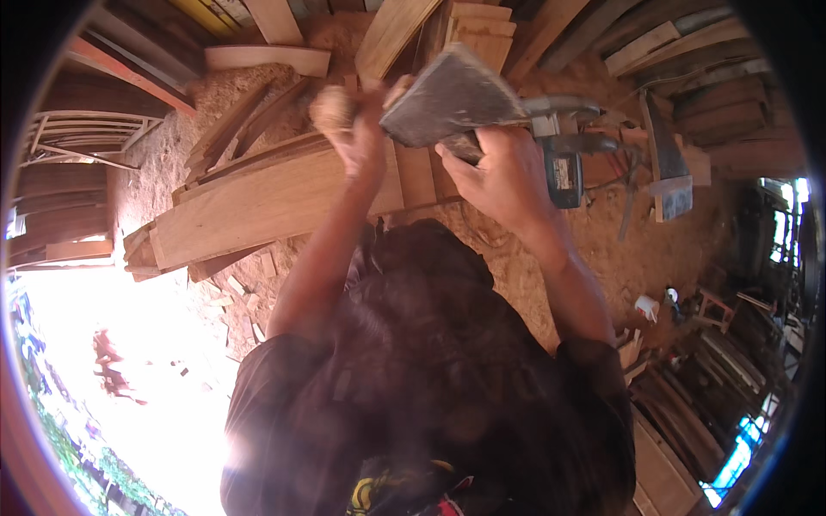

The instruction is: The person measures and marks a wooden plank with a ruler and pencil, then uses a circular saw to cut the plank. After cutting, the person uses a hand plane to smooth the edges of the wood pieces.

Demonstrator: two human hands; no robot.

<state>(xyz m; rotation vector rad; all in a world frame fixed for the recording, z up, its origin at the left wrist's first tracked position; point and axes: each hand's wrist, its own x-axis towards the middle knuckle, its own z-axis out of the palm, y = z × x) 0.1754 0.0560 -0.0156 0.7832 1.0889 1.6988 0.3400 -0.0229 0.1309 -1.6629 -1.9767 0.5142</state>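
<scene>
My right hand [508,181] is closed around the lower edge of a dark flat-faced block [456,95] with pale wooden edges. It is tilted up above the workpieces, and its exact kind does not show. My left hand [366,142] is blurred by motion, just left of the block. Its fingers are closed, and a tan rounded wooden piece [332,108] shows at it, too smeared to name. Under my left forearm lies a wide, smooth wooden plank [258,206], angled across the pile of boards.
A dark power tool [564,172] with a grey handle lies right of my right hand. Farther right is a dark flat blade-like piece [664,150]. Boards [267,58] stack up at the back. Shavings [482,249] cover the ground, and bright light falls at lower left.
</scene>
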